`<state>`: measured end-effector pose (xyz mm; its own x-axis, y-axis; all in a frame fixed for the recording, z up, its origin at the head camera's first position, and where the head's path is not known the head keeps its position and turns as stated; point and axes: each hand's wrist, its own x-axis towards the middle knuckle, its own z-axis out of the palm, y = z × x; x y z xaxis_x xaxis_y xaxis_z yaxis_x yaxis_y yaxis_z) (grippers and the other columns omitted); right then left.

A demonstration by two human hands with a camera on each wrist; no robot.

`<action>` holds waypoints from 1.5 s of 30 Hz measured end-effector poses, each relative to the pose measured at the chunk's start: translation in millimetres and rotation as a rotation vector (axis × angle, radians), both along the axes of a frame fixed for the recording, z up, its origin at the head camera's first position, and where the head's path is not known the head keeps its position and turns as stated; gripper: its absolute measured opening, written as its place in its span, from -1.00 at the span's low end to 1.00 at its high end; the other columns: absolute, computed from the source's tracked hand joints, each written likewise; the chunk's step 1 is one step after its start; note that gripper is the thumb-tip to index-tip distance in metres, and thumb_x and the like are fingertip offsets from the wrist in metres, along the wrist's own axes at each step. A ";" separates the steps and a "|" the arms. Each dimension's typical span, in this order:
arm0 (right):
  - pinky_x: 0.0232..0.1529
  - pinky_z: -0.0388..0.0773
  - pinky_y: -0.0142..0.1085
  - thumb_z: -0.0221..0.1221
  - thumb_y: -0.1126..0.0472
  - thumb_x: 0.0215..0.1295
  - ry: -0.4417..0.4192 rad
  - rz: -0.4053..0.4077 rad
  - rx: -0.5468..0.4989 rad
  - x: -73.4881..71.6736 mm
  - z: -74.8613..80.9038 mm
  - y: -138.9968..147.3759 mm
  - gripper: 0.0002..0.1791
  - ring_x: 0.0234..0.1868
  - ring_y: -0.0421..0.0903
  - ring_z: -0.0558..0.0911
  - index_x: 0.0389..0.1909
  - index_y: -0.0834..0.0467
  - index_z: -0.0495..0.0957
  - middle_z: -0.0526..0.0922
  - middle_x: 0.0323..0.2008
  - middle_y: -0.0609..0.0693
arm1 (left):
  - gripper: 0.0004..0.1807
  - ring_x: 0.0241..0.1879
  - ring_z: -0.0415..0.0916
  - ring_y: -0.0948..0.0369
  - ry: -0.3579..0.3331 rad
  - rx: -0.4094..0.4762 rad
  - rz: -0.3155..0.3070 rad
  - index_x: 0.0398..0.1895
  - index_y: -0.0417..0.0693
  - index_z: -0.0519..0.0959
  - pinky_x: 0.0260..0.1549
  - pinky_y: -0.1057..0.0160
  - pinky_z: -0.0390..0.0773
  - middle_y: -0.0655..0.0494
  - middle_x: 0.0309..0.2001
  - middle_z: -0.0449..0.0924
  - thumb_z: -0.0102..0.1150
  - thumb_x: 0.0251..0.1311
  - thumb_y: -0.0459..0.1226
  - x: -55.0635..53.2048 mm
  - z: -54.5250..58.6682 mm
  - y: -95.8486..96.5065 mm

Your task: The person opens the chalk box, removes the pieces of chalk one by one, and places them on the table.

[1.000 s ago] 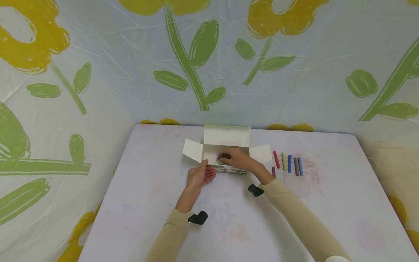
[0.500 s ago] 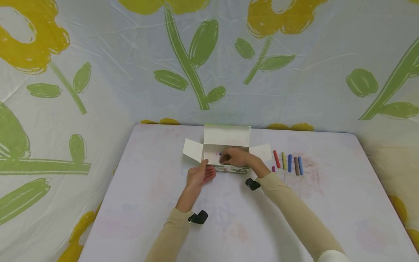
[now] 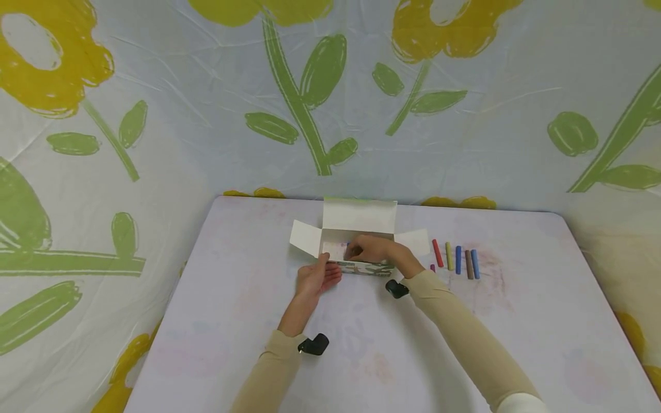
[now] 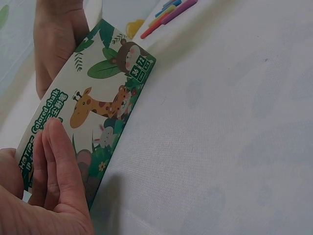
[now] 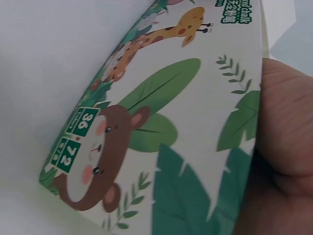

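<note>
A white cardboard box of colored chalk (image 3: 368, 268), printed with a giraffe and other animals, stands with its flaps spread. My left hand (image 3: 312, 279) holds its near left side, thumb up at the rim and straight fingers flat along the front panel (image 4: 105, 83). My right hand (image 3: 374, 248) reaches over the front wall into the box, fingertips low inside. A small blue bit shows at those fingertips; I cannot tell whether they hold a chalk. In the right wrist view, the box wall hides most of the right hand (image 5: 288, 117).
Right of the box, several chalk sticks lie in a loose row: red (image 3: 437, 253), yellow (image 3: 449, 256), blue (image 3: 458, 260), brown (image 3: 469, 264) and light blue (image 3: 475, 264). A purple stick (image 3: 432, 268) is partly behind the right sleeve. Flowered cloth (image 3: 206, 115) hangs behind the table.
My right hand has dipped deeper into the box; the dark stick seen in its fingers a second ago is now mostly hidden. My left hand stays at the box.
</note>
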<state>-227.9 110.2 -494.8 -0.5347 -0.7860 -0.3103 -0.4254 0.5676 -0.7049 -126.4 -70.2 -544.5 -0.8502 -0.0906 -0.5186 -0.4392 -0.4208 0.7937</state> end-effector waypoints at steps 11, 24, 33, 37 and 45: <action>-0.19 0.63 -0.27 0.23 0.30 0.46 0.174 -0.131 -0.198 9.8 -6.3 13.0 -0.84 -0.31 -0.14 0.63 -0.08 0.29 0.70 0.72 -0.34 0.02 | -0.55 -0.40 0.72 0.22 -0.011 -0.018 -0.007 -0.20 -0.46 0.65 -0.17 0.24 0.78 -0.07 -0.39 0.73 0.16 0.46 -0.11 1.3 1.4 0.5; 0.09 0.70 0.00 0.19 0.29 0.50 0.229 -0.350 -0.396 17.8 1.9 33.5 -0.80 -0.06 0.01 0.73 0.01 0.30 0.66 0.75 -0.28 0.10 | -0.52 -0.42 0.71 0.24 -0.006 -0.008 -0.009 -0.12 -0.54 0.61 -0.24 0.31 0.77 -0.03 -0.43 0.71 0.15 0.47 -0.13 -0.7 -0.4 -0.5; 0.10 0.69 -0.08 0.21 0.28 0.48 0.234 -0.444 -0.462 17.6 14.1 57.4 -0.76 0.01 0.08 0.74 0.04 0.31 0.67 0.74 -0.08 0.19 | -0.51 -0.42 0.71 0.24 0.004 -0.001 -0.005 -0.11 -0.53 0.61 -0.25 0.30 0.77 -0.02 -0.43 0.70 0.15 0.47 -0.12 -0.1 0.6 -0.5; 0.04 0.73 -0.13 0.18 0.33 0.50 0.176 -0.444 -0.530 16.7 14.4 70.9 -0.76 -0.03 0.07 0.75 0.07 0.35 0.64 0.71 -0.07 0.28 | -0.50 -0.40 0.71 0.23 0.004 0.001 -0.018 -0.08 -0.54 0.60 -0.20 0.28 0.77 -0.04 -0.40 0.71 0.17 0.46 -0.11 0.1 -0.7 -1.9; 0.03 0.70 -0.04 0.12 0.39 0.52 0.051 -0.484 -0.640 21.8 27.0 96.2 -0.70 -0.06 -0.15 0.73 0.14 0.50 0.54 0.60 0.01 0.48 | -0.52 -0.40 0.72 0.22 -0.010 -0.012 -0.011 -0.13 -0.51 0.62 -0.23 0.30 0.77 -0.05 -0.40 0.71 0.16 0.45 -0.12 0.0 -0.7 -0.2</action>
